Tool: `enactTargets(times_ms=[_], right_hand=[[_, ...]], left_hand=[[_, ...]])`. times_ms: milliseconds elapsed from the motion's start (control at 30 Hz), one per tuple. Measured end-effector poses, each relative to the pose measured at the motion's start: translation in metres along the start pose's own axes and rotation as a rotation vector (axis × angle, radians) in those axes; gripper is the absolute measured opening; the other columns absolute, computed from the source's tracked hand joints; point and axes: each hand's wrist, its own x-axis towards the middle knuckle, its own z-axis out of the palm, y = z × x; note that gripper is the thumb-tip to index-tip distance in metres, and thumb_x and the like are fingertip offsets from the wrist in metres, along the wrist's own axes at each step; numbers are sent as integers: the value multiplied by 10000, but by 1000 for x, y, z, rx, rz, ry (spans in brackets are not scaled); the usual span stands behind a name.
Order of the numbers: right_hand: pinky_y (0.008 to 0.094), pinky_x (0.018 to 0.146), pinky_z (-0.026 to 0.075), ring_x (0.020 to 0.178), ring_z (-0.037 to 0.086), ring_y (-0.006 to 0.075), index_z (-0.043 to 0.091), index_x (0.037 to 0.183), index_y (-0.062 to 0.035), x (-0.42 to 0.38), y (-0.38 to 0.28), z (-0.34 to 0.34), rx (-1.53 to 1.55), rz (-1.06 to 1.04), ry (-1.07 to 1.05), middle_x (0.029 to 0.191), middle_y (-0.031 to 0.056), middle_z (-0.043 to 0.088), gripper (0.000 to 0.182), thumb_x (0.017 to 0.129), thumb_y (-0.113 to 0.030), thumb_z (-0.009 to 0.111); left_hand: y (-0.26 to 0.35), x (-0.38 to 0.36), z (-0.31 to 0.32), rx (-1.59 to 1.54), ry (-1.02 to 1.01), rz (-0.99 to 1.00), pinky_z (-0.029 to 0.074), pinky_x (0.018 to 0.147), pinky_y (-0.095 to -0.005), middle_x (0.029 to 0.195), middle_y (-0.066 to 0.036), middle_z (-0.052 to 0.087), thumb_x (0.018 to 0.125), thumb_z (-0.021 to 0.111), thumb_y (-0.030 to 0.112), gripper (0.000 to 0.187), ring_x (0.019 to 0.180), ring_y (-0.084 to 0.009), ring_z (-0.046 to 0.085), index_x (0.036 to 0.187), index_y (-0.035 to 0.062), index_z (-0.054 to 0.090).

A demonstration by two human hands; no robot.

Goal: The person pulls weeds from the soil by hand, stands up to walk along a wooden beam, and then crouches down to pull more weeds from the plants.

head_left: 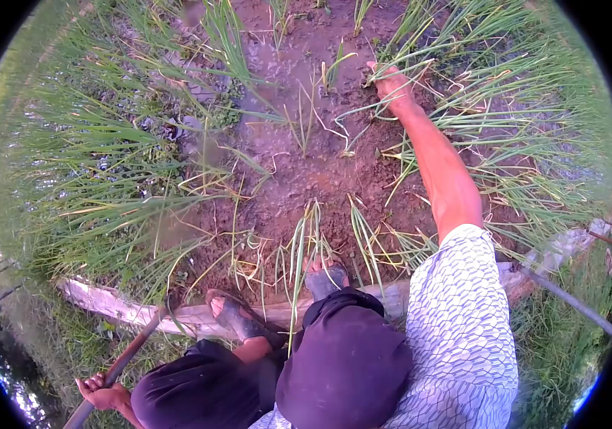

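My right hand (394,87) reaches far forward at the right side of the muddy bed. Its fingers are closed at the base of a clump of green onions (420,53), and long leaves cross over and beside them. Part of the grip is hidden by leaves. At the lower left, my left hand (102,393) is wrapped round a long wooden handle (134,343). That handle slants up to the bed's edge, where the tool's end is dark and hard to make out.
Wet brown soil (277,129) runs up the middle between dense onion rows (105,157). A pale log edging (198,319) borders the bed near my sandalled feet (238,318). Several uprooted-looking onion plants (313,229) droop near it. A grey pole (567,299) lies at the right.
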Motion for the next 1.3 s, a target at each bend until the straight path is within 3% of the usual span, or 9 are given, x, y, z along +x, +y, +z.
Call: enactTargets(times_ms=[67,167,267,433,567,733,967,1167,1300], right_hand=[[366,767,496,869,625,286,628,1062,-93,4,5,17,363,174,-5,957,122,647,230,871,-185,536],[277,672,496,762,623,187,614,969,-16,9,6,26,275,213,-28,797,70,633,142,870,-96,552],[320,604,494,684,620,224,611,858,-21,11,4,35,477,534,-29,713,69,617,168,853,-185,575],[426,681,500,801,637,366,627,783,-32,12,-22,-24,-373,255,45,777,198,631,113,778,-125,562],[395,690,519,776,658,321,658,895,-61,12,-12,-41,-75,883,285,849,158,673,147,777,-137,614],[423,755,500,861,630,373,674,894,-76,22,-23,-55,-101,629,94,866,174,664,190,727,-165,660],[434,762,498,863,632,351,660,872,-77,24,-15,-50,-111,789,77,888,141,667,154,785,-193,606],[431,781,493,879,630,344,652,947,-71,22,18,-61,-26,701,174,913,171,657,179,817,-183,602],[439,779,497,864,620,365,653,935,-75,30,28,-64,-154,384,104,882,188,647,161,797,-129,588]], left_hand=[[1,-1,1,5,1,0,314,486,-264,551,41,235,935,514,220,400,462,-97,274,611,146,292],[1,0,2,5,-3,0,316,486,-264,546,39,232,933,518,225,408,461,-98,274,607,146,287],[0,4,0,13,9,-14,319,486,-266,541,37,233,931,520,229,410,458,-101,274,606,147,285],[2,3,1,18,15,-19,332,489,-268,530,30,253,927,510,233,404,453,-108,289,600,147,287],[0,8,-2,45,22,-15,337,490,-267,529,29,258,927,501,234,403,452,-110,294,597,147,287],[2,3,0,52,36,-19,335,489,-270,534,27,252,928,497,235,400,454,-111,291,603,145,281],[4,2,0,50,20,-22,335,495,-268,536,29,252,937,489,232,391,460,-108,291,615,144,285],[4,-2,3,36,4,-43,342,496,-265,532,31,254,945,480,235,394,458,-105,290,613,144,289],[5,-2,4,39,11,-56,346,506,-266,530,31,253,945,478,235,395,463,-109,295,611,145,287]])
